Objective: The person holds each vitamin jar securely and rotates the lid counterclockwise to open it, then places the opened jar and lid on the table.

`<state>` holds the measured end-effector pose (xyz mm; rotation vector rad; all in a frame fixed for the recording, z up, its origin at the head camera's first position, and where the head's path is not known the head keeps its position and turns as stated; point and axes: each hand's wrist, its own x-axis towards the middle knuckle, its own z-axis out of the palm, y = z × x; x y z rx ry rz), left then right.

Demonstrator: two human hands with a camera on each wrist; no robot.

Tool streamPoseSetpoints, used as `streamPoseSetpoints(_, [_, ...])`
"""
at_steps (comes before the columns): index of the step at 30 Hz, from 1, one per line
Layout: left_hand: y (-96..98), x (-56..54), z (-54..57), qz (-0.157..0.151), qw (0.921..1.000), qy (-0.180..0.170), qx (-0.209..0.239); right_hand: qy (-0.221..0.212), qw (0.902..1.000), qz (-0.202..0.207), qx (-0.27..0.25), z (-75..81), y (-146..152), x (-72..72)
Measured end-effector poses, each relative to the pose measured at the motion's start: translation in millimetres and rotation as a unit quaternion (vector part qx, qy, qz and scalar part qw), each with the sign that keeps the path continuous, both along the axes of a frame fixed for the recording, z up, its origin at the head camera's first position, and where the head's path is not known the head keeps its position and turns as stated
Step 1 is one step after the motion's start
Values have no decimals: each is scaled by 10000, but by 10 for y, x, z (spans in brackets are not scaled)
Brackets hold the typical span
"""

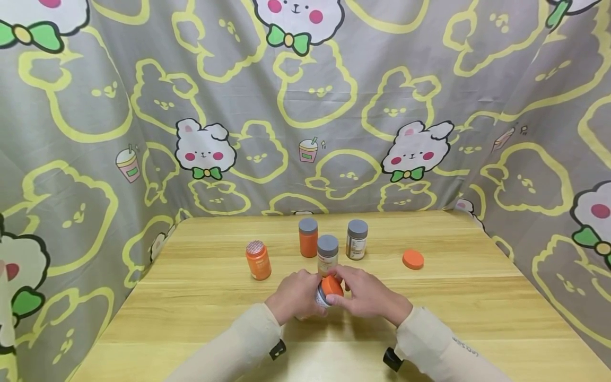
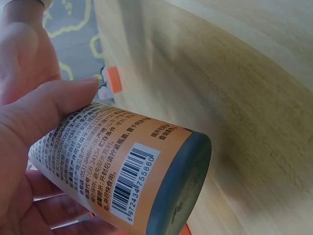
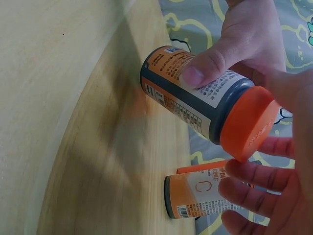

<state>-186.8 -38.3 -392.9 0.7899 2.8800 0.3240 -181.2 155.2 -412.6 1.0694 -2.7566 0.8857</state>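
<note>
- Head view, relation: the grey-bodied supplement bottle (image 1: pixel 322 298) is in front of me, between my left hand (image 1: pixel 299 294) and my right hand (image 1: pixel 365 292). It leans, mouth end toward my right, so the orange screw lid (image 1: pixel 332 286) at its top lies just inside my right hand, while the body is nearer my left.
- Head view, hands: my left is clamped round the body; my right pinches the lid between thumb and fingers.
- Head view, count: 5 bottles, 1 held and 4 upright on the wooden table (image 1: pixel 200 307): an orange bottle with a bare seal (image 1: pixel 259 262), a grey-lidded orange bottle (image 1: pixel 308 241), a grey-lidded pale bottle (image 1: pixel 327 261) nearest my hands, and a grey-lidded brown-labelled bottle (image 1: pixel 356 247). 2 orange lids, counting the loose orange lid (image 1: pixel 412 259) at right; 3 grey lids.
- Left wrist view: my thumb lies across the label, above 1 barcode (image 2: pixel 135 183); the base points away from my palm. From here I cannot tell what my right fingers do.
- Right wrist view: the long axis slants, base away from my right hand, lid toward it. The lid meets the mouth; I cannot tell whether it is threaded. 1 C-labelled bottle (image 3: pixel 203 191) stands apart from the held bottle.
</note>
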Motion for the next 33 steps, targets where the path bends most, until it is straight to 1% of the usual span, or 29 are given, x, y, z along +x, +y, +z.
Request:
streamPoseSetpoints(5, [6, 6, 9, -10, 10000, -12, 44, 60, 9998, -135, 129, -22, 0, -8])
streamPoseSetpoints(15, [1, 12, 18, -28, 10000, 10, 17, -15, 9997, 239, -92, -23, 9, -23])
streamPoseSetpoints(17, [2, 15, 23, -26, 10000, 24, 11, -19, 9996, 253, -85, -24, 12, -21])
streamPoseSetpoints(24, [9, 9, 12, -40, 10000, 73, 7, 81, 9998, -119, 118, -33, 7, -17])
streamPoseSetpoints(26, [11, 6, 10, -42, 10000, 71, 10, 84, 9997, -167, 175, -36, 5, -21])
streamPoseSetpoints(28, [11, 4, 9, -47, 10000, 87, 7, 67, 9997, -143, 193, -32, 1, -23])
streamPoseSetpoints(33, [6, 6, 12, -54, 9998, 193, -48, -99, 9999, 81, 2, -19, -2, -22])
